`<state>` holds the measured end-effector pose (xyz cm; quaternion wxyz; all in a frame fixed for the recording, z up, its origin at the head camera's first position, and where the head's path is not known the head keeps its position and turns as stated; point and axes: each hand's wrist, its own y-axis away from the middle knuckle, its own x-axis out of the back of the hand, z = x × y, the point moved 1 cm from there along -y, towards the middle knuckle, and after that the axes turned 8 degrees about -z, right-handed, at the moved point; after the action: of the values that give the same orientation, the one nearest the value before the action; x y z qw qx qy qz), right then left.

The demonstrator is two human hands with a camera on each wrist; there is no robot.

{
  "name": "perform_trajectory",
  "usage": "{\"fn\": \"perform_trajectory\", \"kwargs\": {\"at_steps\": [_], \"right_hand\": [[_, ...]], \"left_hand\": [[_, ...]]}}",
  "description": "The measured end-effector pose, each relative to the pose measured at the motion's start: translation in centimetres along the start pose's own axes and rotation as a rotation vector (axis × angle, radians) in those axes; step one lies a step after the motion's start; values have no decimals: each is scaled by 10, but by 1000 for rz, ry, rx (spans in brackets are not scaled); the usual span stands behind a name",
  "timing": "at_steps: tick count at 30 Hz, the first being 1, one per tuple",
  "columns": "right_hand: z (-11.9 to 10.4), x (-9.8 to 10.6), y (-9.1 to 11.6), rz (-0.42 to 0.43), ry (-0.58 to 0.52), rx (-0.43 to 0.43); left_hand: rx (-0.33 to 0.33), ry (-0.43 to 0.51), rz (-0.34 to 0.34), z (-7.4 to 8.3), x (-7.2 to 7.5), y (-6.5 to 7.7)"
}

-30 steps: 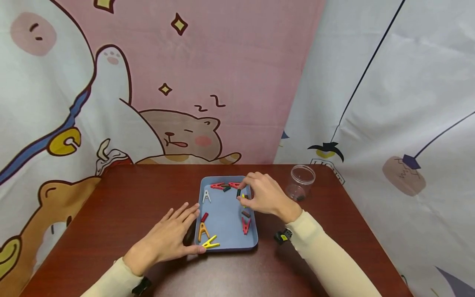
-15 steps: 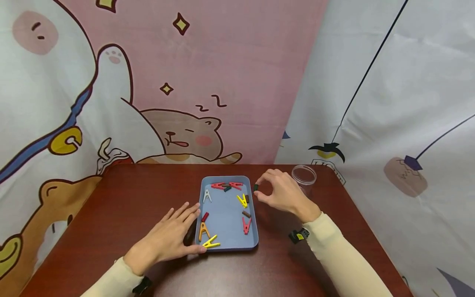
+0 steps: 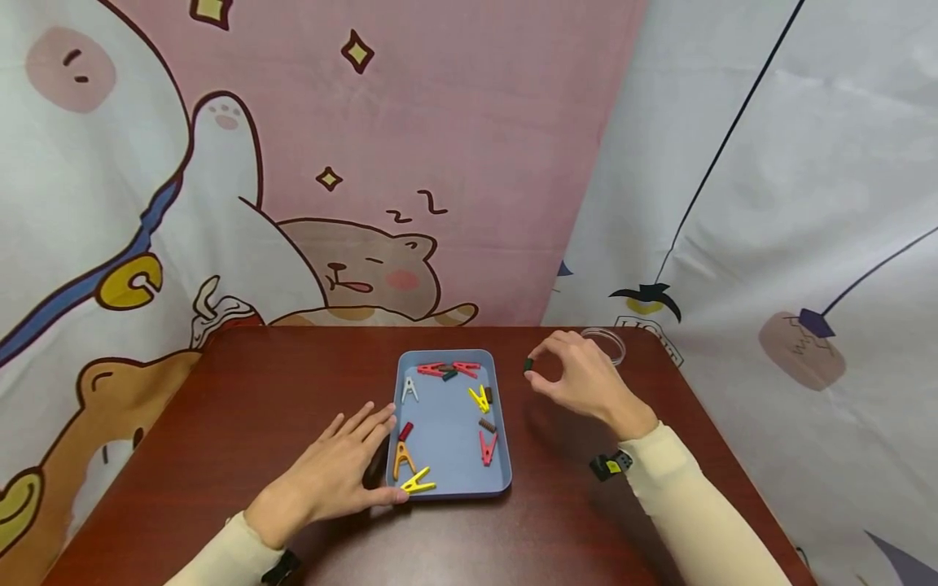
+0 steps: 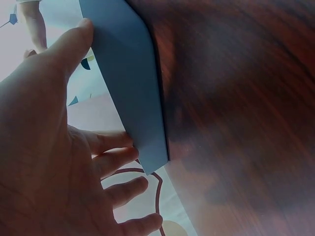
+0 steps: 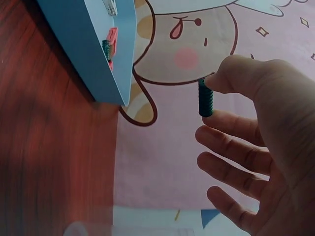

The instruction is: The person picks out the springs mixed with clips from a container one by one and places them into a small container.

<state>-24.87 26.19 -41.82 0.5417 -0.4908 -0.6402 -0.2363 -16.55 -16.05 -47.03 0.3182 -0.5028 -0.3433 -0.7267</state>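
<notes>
My right hand (image 3: 589,378) pinches a short dark green coil spring (image 5: 205,98) between thumb and forefinger, in the air right of the blue tray (image 3: 449,435). My left hand (image 3: 322,476) rests against the tray's left wall, fingers straight and spread, thumb at the near left corner. In the tray lie red clips (image 3: 487,448), yellow clips (image 3: 479,399), an orange clip (image 3: 402,460) and a white clip (image 3: 409,389). Beside them lie a red spring (image 3: 406,431), brown springs (image 3: 487,425) and another green spring (image 3: 450,375).
Behind my right hand stands a clear jar (image 3: 621,346), mostly hidden except its rim. The tray sits on a dark brown table (image 3: 293,391). A cartoon-printed cloth (image 3: 476,163) hangs behind the table.
My right hand has lifted the green spring from the tray's upper right and carried it right, toward the jar. The left hand has stayed put at the tray.
</notes>
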Motion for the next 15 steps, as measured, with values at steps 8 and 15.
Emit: {"fn": "perform_trajectory", "kwargs": {"at_steps": [8, 15], "right_hand": [[14, 10, 7, 28, 15, -19], [31, 19, 13, 32, 6, -65]], "left_hand": [[5, 7, -1, 0, -1, 1], [-5, -7, 8, -1, -1, 1]]}}
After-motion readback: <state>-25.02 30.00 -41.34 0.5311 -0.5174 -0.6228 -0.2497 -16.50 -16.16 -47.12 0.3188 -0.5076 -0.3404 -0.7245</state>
